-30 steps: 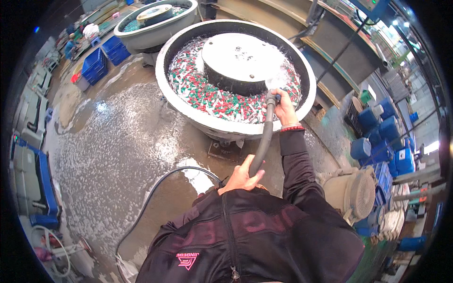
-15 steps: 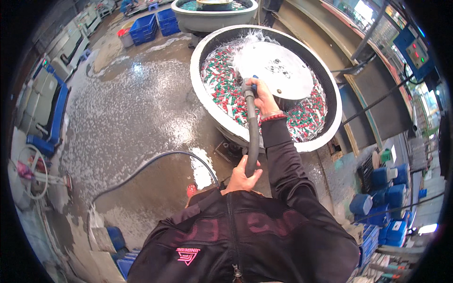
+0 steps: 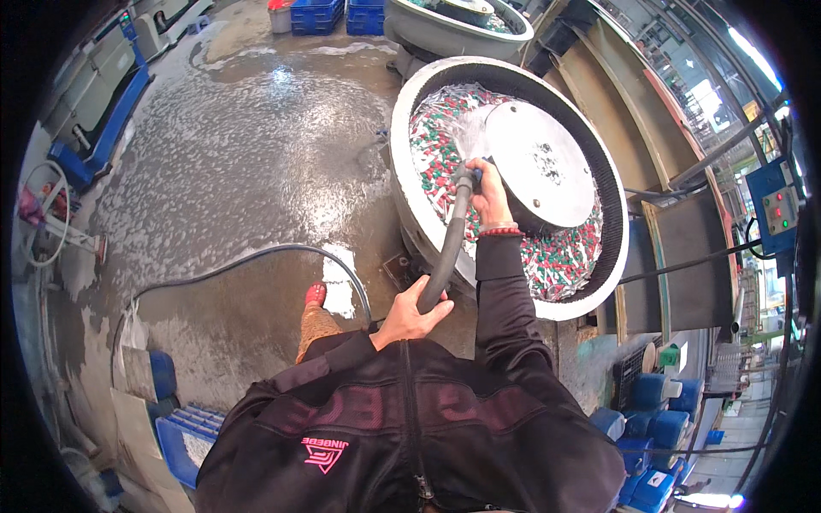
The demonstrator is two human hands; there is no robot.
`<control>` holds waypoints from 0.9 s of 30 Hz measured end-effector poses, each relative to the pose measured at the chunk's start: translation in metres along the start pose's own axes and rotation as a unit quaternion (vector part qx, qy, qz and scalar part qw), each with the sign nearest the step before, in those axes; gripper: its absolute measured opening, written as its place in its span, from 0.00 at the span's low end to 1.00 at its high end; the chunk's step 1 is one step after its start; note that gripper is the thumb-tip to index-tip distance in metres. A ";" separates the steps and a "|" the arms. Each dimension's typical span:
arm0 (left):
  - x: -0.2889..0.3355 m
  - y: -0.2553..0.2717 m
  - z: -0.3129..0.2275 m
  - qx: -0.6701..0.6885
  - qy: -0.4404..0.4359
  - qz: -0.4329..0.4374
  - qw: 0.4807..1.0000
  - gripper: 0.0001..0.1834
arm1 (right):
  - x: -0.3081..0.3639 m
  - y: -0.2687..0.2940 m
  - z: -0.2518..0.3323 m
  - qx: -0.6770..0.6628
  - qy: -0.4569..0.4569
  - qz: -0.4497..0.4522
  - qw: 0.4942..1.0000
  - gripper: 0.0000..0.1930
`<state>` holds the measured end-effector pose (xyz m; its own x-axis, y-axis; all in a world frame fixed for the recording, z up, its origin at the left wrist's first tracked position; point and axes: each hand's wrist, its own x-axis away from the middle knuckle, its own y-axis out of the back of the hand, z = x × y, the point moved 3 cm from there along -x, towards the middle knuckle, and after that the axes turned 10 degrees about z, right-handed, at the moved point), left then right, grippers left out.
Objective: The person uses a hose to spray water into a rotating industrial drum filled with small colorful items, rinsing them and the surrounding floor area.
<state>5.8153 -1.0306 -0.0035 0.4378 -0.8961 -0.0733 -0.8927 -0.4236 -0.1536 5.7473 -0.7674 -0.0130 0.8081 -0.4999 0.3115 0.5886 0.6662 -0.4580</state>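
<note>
My right hand (image 3: 490, 198) is wrapped round the valve end of a thick grey hose (image 3: 447, 248), beside a blue valve handle (image 3: 479, 165). Lower down, my left hand (image 3: 410, 315) grips the same hose near my body. Water (image 3: 472, 132) sprays from the nozzle into a large round tub (image 3: 569, 309) with a pale rim. Small red, green and white pieces (image 3: 552, 272) fill the tub's ring-shaped channel. A pale round disc (image 3: 523, 147) covers its middle, just right of the nozzle. My right forearm passes over the tub's near rim.
A second round tub (image 3: 457, 34) stands behind. The dark hose line (image 3: 214, 267) curves over the wet, foamy floor at left. Blue crates (image 3: 316, 17) sit far off. To the right are metal troughs (image 3: 629, 111), a blue control box (image 3: 774, 205) and several blue jugs (image 3: 663, 427).
The view has shifted, so the tub sits farther right and lower. The spray now looks thinner and splashes less over the disc. Both hands keep hold of the hose.
</note>
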 end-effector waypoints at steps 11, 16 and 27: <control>-0.045 0.122 0.000 0.044 0.023 0.085 0.995 0.08 | -0.078 -0.044 -0.004 0.034 0.021 -0.066 0.997 0.09; -0.056 0.167 -0.008 0.031 0.052 0.125 0.990 0.08 | -0.093 -0.047 -0.032 -0.005 0.016 -0.113 0.993 0.08; -0.070 0.200 -0.009 0.087 0.057 0.196 0.975 0.09 | -0.102 -0.050 -0.033 -0.025 0.030 -0.148 0.988 0.07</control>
<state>5.6050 -1.0534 -0.0202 0.0432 -0.9977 -0.0522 -0.9529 -0.0255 -0.3022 5.6352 -0.7681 -0.0494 0.5975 -0.7019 0.3878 0.7957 0.4592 -0.3949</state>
